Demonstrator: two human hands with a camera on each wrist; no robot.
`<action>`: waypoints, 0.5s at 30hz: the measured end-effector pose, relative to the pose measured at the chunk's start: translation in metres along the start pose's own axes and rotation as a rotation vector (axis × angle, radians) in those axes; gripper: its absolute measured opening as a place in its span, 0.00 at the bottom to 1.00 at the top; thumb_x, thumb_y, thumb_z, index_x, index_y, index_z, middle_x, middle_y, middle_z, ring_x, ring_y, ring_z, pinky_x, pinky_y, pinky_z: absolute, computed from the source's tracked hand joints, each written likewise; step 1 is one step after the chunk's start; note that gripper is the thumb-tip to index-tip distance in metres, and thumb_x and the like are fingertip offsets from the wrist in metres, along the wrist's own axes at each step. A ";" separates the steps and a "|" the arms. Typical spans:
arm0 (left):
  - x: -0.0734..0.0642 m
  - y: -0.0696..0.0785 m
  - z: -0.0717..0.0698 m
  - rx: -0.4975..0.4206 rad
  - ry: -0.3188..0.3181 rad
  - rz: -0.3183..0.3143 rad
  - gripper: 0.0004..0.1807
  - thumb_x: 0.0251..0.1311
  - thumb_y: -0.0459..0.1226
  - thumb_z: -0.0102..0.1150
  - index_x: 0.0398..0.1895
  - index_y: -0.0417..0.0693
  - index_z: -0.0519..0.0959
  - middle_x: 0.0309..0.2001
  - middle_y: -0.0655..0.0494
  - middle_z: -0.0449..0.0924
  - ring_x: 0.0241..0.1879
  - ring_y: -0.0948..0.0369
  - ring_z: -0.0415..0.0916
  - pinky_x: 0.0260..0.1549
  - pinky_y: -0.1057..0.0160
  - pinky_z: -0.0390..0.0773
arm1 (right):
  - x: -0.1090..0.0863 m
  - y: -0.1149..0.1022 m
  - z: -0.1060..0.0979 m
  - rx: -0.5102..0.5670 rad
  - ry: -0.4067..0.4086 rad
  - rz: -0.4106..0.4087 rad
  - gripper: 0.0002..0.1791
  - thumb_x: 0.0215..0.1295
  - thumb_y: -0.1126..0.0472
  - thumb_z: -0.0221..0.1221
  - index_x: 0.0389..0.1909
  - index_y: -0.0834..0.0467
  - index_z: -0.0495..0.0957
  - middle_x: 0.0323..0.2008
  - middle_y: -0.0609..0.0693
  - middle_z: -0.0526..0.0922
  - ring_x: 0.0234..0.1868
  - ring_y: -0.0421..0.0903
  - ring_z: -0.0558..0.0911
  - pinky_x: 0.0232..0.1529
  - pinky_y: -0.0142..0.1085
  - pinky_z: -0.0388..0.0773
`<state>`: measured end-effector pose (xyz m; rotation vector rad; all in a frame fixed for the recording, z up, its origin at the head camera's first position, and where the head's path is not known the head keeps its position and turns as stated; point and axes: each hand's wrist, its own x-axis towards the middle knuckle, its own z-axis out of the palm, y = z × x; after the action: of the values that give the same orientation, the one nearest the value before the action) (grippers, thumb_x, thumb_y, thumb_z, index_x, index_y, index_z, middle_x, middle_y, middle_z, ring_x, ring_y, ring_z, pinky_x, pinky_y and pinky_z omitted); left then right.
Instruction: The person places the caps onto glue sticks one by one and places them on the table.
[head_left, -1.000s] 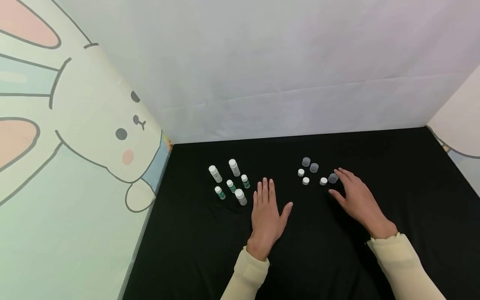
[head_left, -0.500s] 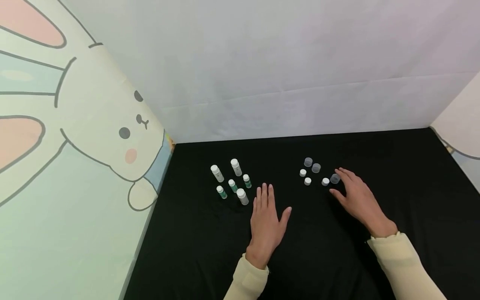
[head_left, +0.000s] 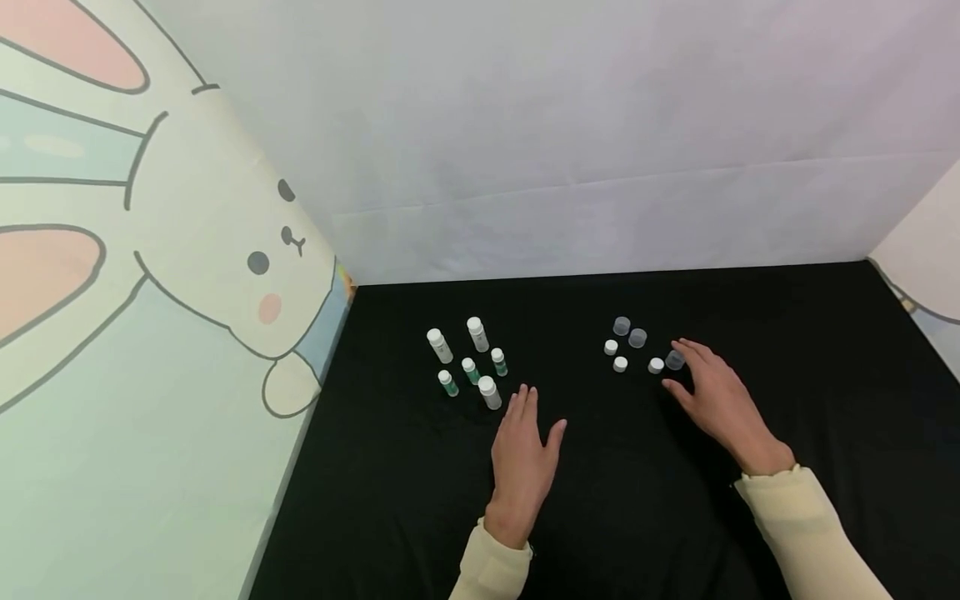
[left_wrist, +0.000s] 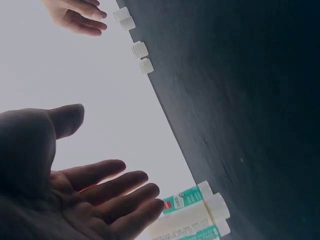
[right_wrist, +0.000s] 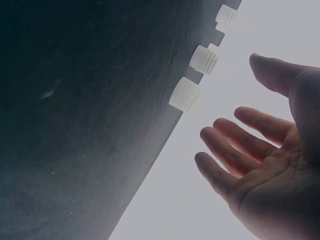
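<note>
In the head view my left hand (head_left: 522,467) hovers over the black cloth with straight fingers, just to the near right of a white-capped bottle (head_left: 490,393). Around that bottle stand two more white bottles and three small green-labelled vials (head_left: 470,371), all upright. The left wrist view shows the palm holding nothing, with several bottles (left_wrist: 187,217) past the fingertips. At the right, my right hand (head_left: 723,408) has relaxed, spread fingers beside a translucent cap (head_left: 674,359), partly behind the fingertips. A white cap (head_left: 656,366) is close by. In the right wrist view its fingers grip nothing.
Two more translucent caps (head_left: 637,337) and two small white caps (head_left: 620,364) lie in a group left of the right hand. The black cloth (head_left: 420,492) ends at a pale back wall (head_left: 570,125). A rabbit-printed panel (head_left: 202,225) borders the left side.
My left hand draws back toward the near edge, away from the bottles. The right hand keeps nearly the same place. Bottles and caps shift slightly right in view together with the background.
</note>
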<state>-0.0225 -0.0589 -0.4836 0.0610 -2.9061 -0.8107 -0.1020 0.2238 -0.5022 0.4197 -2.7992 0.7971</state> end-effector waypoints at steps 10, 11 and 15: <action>-0.006 -0.012 -0.006 -0.043 0.066 -0.033 0.26 0.70 0.44 0.70 0.65 0.41 0.81 0.70 0.43 0.77 0.69 0.46 0.75 0.64 0.42 0.77 | 0.002 -0.002 0.000 0.022 0.003 0.003 0.33 0.64 0.71 0.70 0.67 0.76 0.71 0.66 0.76 0.71 0.64 0.74 0.72 0.59 0.69 0.71; -0.007 -0.013 -0.006 -0.047 0.073 -0.039 0.25 0.69 0.44 0.71 0.64 0.41 0.82 0.70 0.43 0.78 0.69 0.46 0.76 0.64 0.42 0.77 | 0.002 -0.001 0.001 0.023 0.005 0.002 0.32 0.64 0.71 0.70 0.67 0.76 0.71 0.66 0.76 0.71 0.64 0.74 0.72 0.59 0.69 0.71; -0.008 -0.017 -0.008 -0.058 0.104 -0.056 0.23 0.68 0.42 0.72 0.61 0.40 0.83 0.67 0.42 0.80 0.66 0.46 0.78 0.62 0.42 0.79 | 0.002 -0.002 0.001 0.028 0.005 0.000 0.32 0.63 0.72 0.70 0.67 0.76 0.71 0.66 0.76 0.71 0.63 0.74 0.73 0.58 0.69 0.71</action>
<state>-0.0130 -0.0776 -0.4864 0.1736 -2.7933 -0.8733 -0.1038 0.2212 -0.5017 0.4214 -2.7865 0.8371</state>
